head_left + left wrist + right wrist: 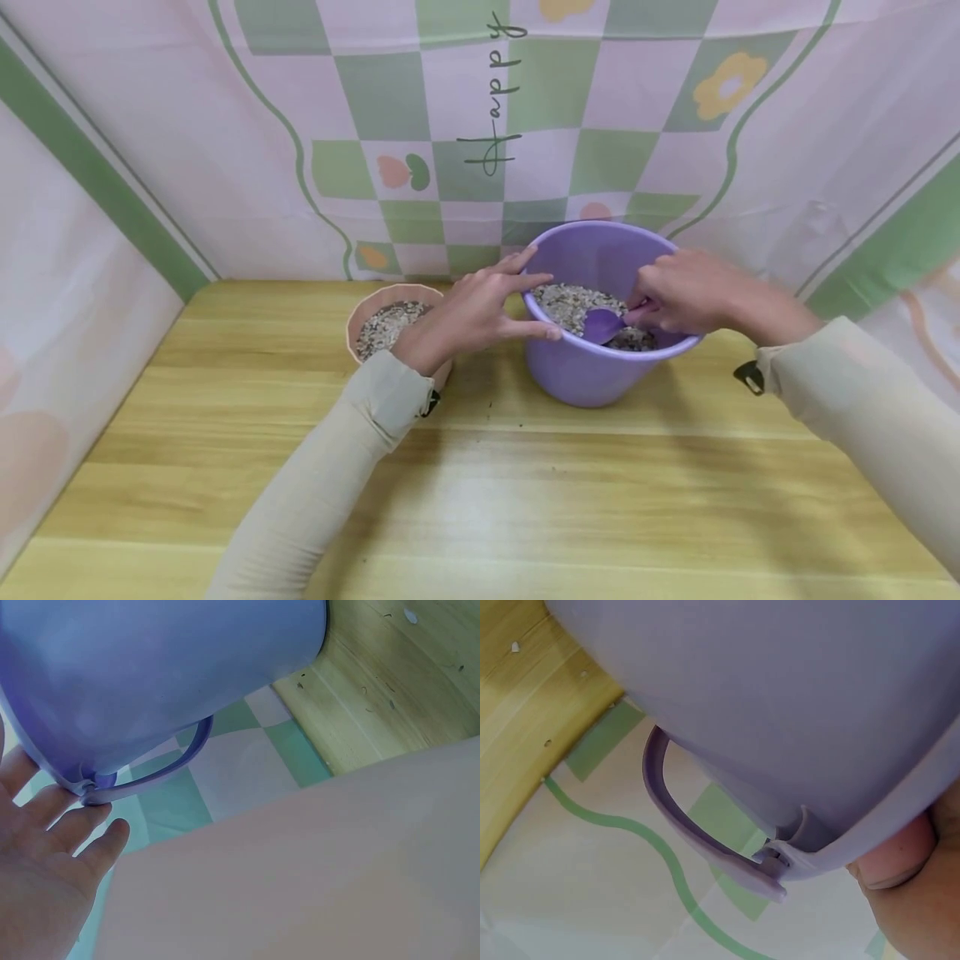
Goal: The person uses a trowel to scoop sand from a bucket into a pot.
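Observation:
A lilac bucket (581,375) stands on the wooden table, partly filled with grey-white grit (562,304). My left hand (480,308) rests against the bucket's left rim, fingers spread and fairly straight. In the left wrist view, its fingertips touch the rim beside the handle joint. My right hand (686,292) reaches over the right rim and grips the handle of a small purple shovel (602,326). The shovel's blade lies at the grit inside the bucket; its exact depth is hard to tell. The right wrist view shows mostly the bucket's outer wall (780,712).
Left of the bucket, a peach-coloured pot (352,337) holds similar grit, partly hidden by my left forearm. The bucket's carrying handle (679,814) hangs at its back. A patterned cloth (465,100) rises behind the table (480,517), where a few specks lie.

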Tool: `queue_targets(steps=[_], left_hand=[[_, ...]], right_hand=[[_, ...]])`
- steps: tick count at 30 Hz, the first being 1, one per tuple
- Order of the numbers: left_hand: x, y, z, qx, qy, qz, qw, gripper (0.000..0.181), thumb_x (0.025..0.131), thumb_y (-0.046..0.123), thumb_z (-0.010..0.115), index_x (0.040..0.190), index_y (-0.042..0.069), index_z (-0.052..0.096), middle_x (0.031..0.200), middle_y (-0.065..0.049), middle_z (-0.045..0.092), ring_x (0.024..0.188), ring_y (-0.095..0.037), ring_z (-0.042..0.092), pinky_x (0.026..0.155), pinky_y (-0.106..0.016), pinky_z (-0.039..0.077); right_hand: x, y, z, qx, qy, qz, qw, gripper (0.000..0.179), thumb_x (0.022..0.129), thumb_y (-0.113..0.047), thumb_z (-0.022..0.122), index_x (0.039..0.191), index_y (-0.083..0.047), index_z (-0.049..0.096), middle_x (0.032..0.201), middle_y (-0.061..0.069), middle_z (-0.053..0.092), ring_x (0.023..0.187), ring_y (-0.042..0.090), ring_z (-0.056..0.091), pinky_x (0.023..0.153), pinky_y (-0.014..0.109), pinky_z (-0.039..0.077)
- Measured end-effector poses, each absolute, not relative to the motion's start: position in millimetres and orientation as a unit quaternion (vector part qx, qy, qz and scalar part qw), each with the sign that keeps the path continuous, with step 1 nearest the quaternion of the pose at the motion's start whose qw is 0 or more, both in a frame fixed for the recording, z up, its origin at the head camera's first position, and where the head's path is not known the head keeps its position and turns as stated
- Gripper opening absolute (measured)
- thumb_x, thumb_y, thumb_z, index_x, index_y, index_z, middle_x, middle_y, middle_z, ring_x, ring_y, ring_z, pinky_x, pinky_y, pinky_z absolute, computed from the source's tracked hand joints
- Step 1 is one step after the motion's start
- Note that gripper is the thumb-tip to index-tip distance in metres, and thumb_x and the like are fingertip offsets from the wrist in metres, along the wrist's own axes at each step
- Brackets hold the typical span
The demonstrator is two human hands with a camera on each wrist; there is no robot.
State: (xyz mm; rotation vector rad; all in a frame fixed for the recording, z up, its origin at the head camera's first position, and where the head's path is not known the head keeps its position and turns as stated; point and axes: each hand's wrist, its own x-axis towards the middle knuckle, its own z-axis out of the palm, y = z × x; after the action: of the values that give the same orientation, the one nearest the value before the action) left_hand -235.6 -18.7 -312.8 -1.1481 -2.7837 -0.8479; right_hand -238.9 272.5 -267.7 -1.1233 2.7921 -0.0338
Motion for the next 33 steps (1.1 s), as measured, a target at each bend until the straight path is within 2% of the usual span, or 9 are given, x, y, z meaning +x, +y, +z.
queue_targets(steps=[9, 33], left_hand=[[-235.6, -20.0, -315.4, -0.368, -0.889, -0.272, 0.010, 0.084, 0.078, 0.069, 0.070, 0.145, 0.021, 0.053, 0.165, -0.007, 0.017, 0.145, -0.037, 0.030, 0.116, -0.054, 0.029], [-236.6, -19.5, -314.5, -0.364, -0.893, -0.264, 0.008, 0.084, 0.078, 0.070, 0.069, 0.146, 0.024, 0.052, 0.165, -0.003, 0.016, 0.145, -0.032, 0.031, 0.116, -0.053, 0.029]], right_hand=[[-239.5, 272.5, -270.5, -0.370, 0.927, -0.018, 0.060, 0.018, 0.088, -0.028, 0.077, 0.070, -0.029, 0.072, 0.057, -0.021, 0.057, 0.049, 0.001, 0.048, 0.045, 0.025, 0.043], [-238.1, 271.9, -272.0, -0.367, 0.929, -0.029, 0.043, 0.009, 0.087, -0.029, 0.078, 0.079, -0.028, 0.078, 0.064, -0.020, 0.065, 0.051, -0.001, 0.053, 0.048, 0.028, 0.047]])
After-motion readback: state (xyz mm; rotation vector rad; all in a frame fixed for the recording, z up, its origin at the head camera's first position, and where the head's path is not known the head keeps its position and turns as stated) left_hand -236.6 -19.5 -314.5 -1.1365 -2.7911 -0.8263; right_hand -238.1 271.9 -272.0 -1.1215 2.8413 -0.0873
